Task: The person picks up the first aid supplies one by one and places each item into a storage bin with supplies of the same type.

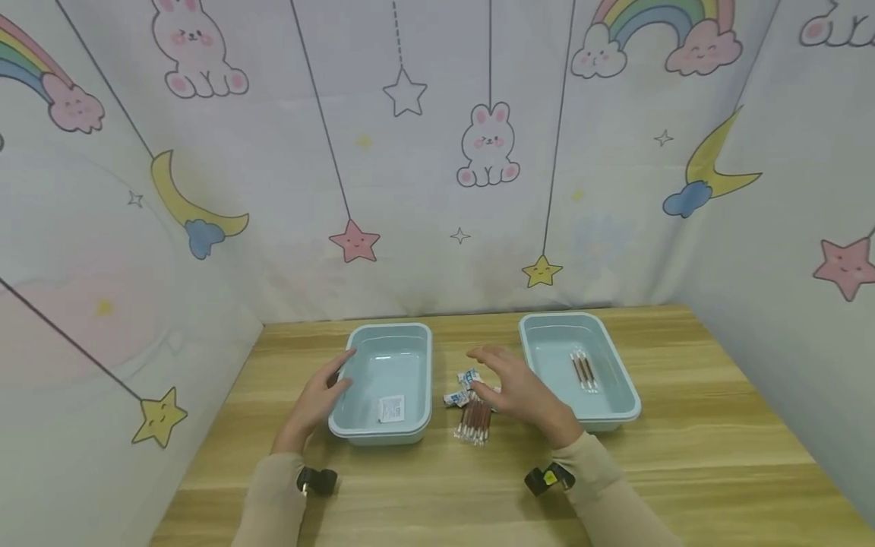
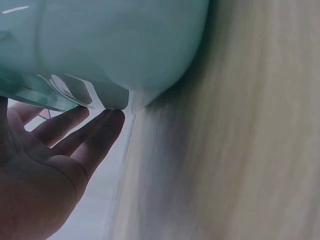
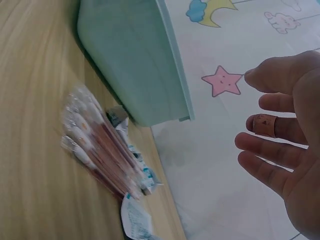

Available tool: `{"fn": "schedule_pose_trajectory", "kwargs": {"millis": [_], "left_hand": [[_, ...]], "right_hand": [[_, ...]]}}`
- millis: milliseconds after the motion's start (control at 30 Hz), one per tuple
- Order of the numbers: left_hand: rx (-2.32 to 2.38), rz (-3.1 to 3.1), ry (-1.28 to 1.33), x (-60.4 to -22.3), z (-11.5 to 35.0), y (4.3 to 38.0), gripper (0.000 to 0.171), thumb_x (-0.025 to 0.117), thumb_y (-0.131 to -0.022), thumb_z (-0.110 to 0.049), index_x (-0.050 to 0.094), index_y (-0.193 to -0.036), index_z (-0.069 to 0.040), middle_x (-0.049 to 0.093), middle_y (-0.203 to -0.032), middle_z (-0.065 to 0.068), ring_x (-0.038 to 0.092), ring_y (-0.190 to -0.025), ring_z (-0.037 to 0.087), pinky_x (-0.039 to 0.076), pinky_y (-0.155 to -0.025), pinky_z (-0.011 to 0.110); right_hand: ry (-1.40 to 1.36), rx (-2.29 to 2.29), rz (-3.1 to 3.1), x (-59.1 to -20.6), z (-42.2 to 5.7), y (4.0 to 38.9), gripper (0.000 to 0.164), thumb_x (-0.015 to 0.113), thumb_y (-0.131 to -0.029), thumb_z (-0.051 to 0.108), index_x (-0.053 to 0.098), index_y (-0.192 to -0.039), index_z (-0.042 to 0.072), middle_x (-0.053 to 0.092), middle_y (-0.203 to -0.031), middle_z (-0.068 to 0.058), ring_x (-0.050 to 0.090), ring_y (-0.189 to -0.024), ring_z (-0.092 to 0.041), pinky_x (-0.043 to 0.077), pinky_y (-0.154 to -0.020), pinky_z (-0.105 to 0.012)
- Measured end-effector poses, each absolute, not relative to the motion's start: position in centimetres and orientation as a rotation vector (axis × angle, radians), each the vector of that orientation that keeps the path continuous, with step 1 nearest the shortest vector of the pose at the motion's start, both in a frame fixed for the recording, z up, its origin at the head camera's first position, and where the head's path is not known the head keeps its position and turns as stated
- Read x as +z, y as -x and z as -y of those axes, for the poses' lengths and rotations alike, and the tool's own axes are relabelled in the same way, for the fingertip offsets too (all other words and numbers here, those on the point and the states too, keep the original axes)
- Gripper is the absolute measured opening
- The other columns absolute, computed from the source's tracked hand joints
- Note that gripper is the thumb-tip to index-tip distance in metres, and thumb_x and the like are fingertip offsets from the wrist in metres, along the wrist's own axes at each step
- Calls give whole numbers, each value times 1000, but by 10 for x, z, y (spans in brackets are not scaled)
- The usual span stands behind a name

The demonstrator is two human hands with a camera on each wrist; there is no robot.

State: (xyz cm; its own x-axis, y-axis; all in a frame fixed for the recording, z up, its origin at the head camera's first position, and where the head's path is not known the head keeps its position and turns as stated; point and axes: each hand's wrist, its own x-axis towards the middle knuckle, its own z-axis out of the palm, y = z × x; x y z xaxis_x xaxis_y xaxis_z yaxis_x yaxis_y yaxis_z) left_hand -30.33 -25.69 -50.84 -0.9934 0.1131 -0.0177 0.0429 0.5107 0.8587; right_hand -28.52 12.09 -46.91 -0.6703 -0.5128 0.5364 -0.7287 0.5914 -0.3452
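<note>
My left hand (image 1: pixel 317 399) is at the left side of a pale blue plastic basin (image 1: pixel 428 380), its fairly straight fingers against the basin's outer wall in the left wrist view. A flat white packet (image 1: pixel 392 409) lies inside that basin. Between the two basins, a pile of wrapped brown-liquid cotton swabs (image 1: pixel 474 422) and small white-and-blue sachets (image 1: pixel 469 378) lies on the table. Over this pile hovers my right hand (image 1: pixel 516 387), fingers loosely spread and nothing in them. It wears an adhesive bandage (image 3: pixel 264 125) on one finger.
A second pale blue basin (image 1: pixel 618 365) stands at the right, with several wrapped swabs (image 1: pixel 584 371) in it. The wood-grain table (image 1: pixel 437 501) meets patterned cloth walls (image 1: pixel 424 273) behind and at both sides.
</note>
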Motion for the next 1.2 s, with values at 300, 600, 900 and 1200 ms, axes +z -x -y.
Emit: {"fn": "schedule_pose_trajectory", "kwargs": {"millis": [300, 600, 900, 1200], "left_hand": [[1499, -2680, -162, -509, 257, 304, 53, 49, -99, -14, 37, -151, -21, 27, -159, 15, 23, -147, 38, 19, -119, 55], [1490, -2689, -152, -505, 256, 302, 54, 49, -99, -13, 37, -151, -21, 28, -159, 15, 24, -146, 39, 21, -118, 55], [1488, -2678, -133, -505, 256, 300, 54, 49, -98, -13, 38, -150, -21, 28, -159, 15, 24, -146, 39, 21, -118, 54], [1465, -2715, -153, -504, 257, 300, 54, 51, -97, -14, 40, -149, -22, 31, -158, 15, 26, -145, 39, 21, -118, 57]], "right_hand": [[-1017, 753, 2494, -479, -111, 286, 45, 70, -87, 25, 61, -128, 7, 64, -126, -12, 61, -117, -29, 52, -98, -45], [-1043, 743, 2452, -489, -105, 288, 42, 71, -86, 24, 63, -123, 6, 67, -120, -11, 64, -110, -27, 55, -92, -41], [-1031, 753, 2390, -498, -98, 287, 41, 74, -83, 24, 65, -119, 5, 68, -114, -12, 64, -106, -28, 56, -89, -42], [-1003, 768, 2426, -508, -94, 289, 39, 74, -84, 21, 65, -118, 5, 66, -114, -12, 63, -108, -28, 54, -92, -43]]}}
